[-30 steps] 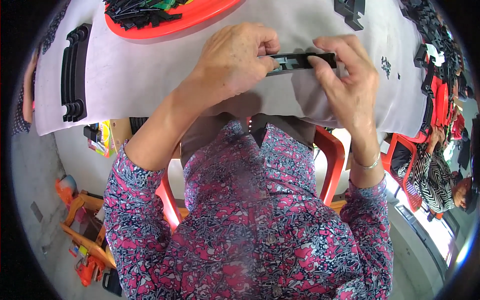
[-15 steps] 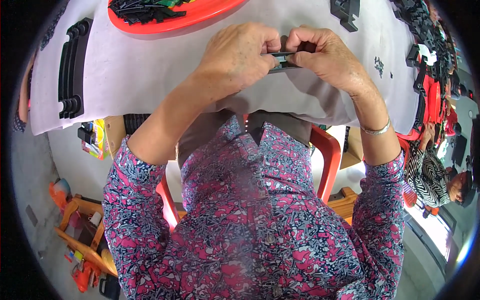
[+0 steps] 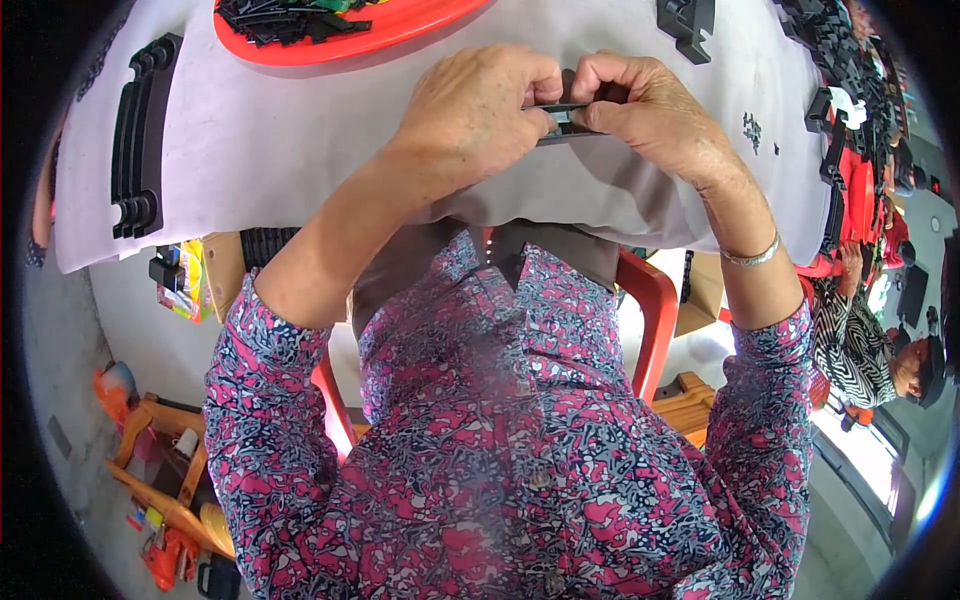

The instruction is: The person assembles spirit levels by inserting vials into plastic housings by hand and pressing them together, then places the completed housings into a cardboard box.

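Between my two hands is a small dark plastic piece (image 3: 566,138) with a pale, shiny strip inside it. My left hand (image 3: 478,105) is closed on its left end, the thumb pressed against the inner part. On the other end, my right hand (image 3: 648,108) pinches it with thumb and curled fingers. The piece hangs just above the near part of the cloth-covered table (image 3: 290,150). My fingers cover both its ends, so its full shape is hidden.
A red tray (image 3: 400,38) with thin black strips lies at the far left. Long black plastic parts (image 3: 140,140) rest on the left side, another black part (image 3: 686,28) at the far right. Tiny dark pieces (image 3: 752,132) lie right of my hand. Another person (image 3: 850,335) is at the right.
My hands keep the same grip on the dark plastic piece. The view has shifted very slightly; nothing on the table has visibly moved.
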Demonstrator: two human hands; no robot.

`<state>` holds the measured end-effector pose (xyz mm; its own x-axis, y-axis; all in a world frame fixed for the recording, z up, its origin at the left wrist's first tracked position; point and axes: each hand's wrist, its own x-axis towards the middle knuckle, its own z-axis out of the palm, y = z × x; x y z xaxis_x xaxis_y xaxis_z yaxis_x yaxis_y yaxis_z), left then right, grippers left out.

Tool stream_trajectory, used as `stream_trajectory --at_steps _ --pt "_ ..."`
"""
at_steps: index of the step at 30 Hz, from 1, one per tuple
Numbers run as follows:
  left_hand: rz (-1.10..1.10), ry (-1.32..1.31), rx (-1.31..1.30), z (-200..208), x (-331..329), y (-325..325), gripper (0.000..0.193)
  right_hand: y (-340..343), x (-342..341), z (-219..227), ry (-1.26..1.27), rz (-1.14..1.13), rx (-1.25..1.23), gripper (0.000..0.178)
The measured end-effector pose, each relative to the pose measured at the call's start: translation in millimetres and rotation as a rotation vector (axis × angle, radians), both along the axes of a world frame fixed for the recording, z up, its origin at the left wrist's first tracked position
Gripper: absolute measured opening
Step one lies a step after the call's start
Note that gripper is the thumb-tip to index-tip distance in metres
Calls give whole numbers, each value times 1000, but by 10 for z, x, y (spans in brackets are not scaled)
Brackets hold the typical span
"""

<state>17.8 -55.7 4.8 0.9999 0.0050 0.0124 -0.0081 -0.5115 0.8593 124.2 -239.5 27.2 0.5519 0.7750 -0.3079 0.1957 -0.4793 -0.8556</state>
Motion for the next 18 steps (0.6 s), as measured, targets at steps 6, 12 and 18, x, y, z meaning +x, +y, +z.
stream_trajectory --at_steps 6,12,18 --pt "-11 -5 7 4 -5 15 14 49 -21 58 -11 6 -21 7" --pt "-25 58 24 67 0 16 19 41 -31 48 -1 -24 -26 7" --pt "-36 -45 9 -29 -12 21 14 52 -37 54 -6 -4 -22 9"
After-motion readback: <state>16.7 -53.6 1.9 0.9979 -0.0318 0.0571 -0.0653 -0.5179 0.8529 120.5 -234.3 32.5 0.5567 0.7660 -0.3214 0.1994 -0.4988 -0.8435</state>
